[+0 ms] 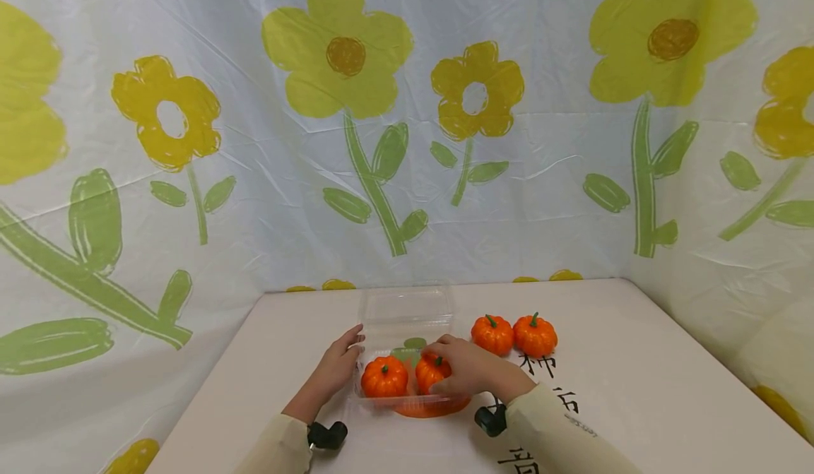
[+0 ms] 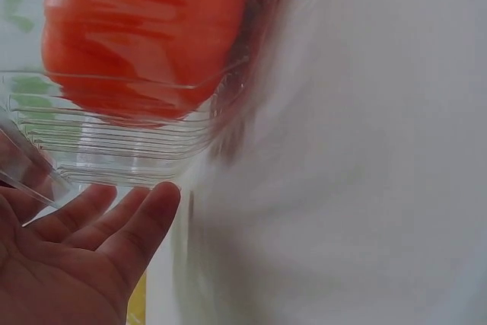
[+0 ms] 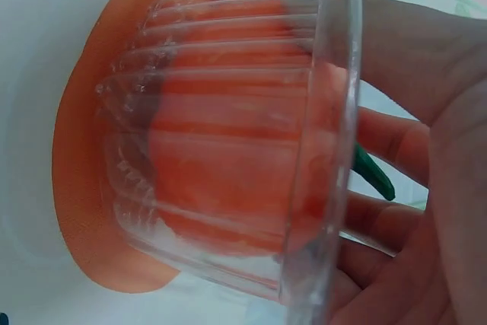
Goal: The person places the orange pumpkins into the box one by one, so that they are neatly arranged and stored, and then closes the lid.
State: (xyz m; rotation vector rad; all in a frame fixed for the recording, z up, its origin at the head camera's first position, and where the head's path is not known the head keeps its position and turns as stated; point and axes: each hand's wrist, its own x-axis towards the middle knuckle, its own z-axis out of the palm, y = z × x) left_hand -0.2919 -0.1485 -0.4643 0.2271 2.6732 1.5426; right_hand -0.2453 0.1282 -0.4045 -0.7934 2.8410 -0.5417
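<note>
we have a clear plastic box [image 1: 381,401] on the pale, smooth surface [image 1: 610,403], with thin, glossy walls pressed into fine ribs and softly rounded corners. its see-through lid [image 1: 407,311] is folded open on the far side. inside sit two pumpkins side by side, round and squat, their shiny orange skins lobed by shallow grooves: the left pumpkin [image 1: 384,378], with its short green stem pointing up, and the right pumpkin [image 1: 432,374], at the right end of the box.

our left hand [image 1: 335,366] is beside the box, its fingers spread loosely and fairly straight, the tips at the ribbed left wall. our right hand [image 1: 477,368] reaches in over the right end, fingers and thumb curved round the right pumpkin; from the right wrist we see its curved green stem between the fingers.

to the right of the lid, two more pumpkins, one [image 1: 492,335] and its neighbour [image 1: 535,336], sit close together on the surface, near black brush-like characters [image 1: 537,364]. a flat orange patch [image 1: 432,410] shows beneath the box, and behind everything hangs a creased, slightly glossy sheet [image 1: 559,220] printed with yellow flowers.
</note>
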